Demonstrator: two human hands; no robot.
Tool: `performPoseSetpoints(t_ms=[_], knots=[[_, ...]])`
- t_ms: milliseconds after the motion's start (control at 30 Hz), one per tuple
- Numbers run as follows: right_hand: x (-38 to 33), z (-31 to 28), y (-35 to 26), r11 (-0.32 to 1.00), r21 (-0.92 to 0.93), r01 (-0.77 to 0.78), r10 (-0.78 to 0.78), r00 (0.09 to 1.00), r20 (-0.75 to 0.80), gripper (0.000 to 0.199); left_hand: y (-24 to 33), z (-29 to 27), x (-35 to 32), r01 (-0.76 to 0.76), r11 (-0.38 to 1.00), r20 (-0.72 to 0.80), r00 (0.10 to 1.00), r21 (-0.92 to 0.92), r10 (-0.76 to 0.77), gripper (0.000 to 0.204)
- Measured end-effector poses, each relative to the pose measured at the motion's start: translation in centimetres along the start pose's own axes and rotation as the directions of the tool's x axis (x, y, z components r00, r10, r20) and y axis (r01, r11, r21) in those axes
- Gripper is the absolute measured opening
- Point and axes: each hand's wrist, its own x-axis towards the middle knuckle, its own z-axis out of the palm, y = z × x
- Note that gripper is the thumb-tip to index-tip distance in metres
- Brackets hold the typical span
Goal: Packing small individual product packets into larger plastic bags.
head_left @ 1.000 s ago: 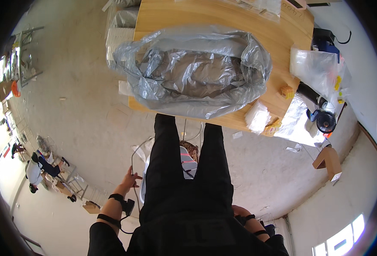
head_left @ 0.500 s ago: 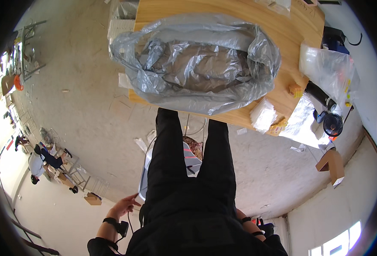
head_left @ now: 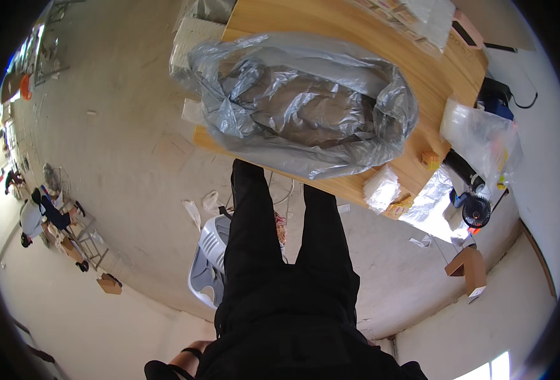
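The bag [head_left: 321, 161] on the table [head_left: 280, 16], well ahead of left hand [head_left: 202, 344] and right hand [head_left: 373, 344], looks light, soft and slippery, best held by its bunched rim [head_left: 318, 47]; a chair [head_left: 213, 244] sits nearer, and neither mostly hidden grip can be told.

Head view: one wide fisheye, left of a pair on my head, facing down; black trousers [head_left: 252, 237] near, wood-grain tabletop [head_left: 441, 82] farther off.

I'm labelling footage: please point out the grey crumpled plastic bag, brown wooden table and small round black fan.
Grey crumpled plastic bag [head_left: 311, 111]: head view, its sunken middle.
Brown wooden table [head_left: 330, 19]: head view, its bare top.
Small round black fan [head_left: 476, 211]: head view, its grille.
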Motion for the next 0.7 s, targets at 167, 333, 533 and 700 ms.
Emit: performPoseSetpoints(t_ms=[167,333,533,700], knots=[[1.6,-1.7,0.0,0.961,-0.275,0.002,0.033,0.992,0.121,0.04,-23.1,-20.1,19.7,-0.487,0.782,0.159,0.872,0.388,0.464,0.031],[8.3,-4.2,2.9,0.825,-0.563,-0.054,0.145,0.982,0.119,0.036,-1.5,-9.2,3.7,-0.515,0.718,0.266,0.857,0.467,0.442,0.029],[21.6,-8.7,2.2,0.683,-0.729,-0.056,0.155,0.986,0.069,0.033,10.7,-10.2,3.0,-0.366,0.667,0.225,0.93,0.649,0.292,0.028],[36.0,-15.0,-0.1,0.842,-0.49,-0.225,0.029,0.926,-0.375,0.024,12.8,-21.6,24.4,-0.346,0.539,0.242,0.936,0.768,0.256,0.028]])
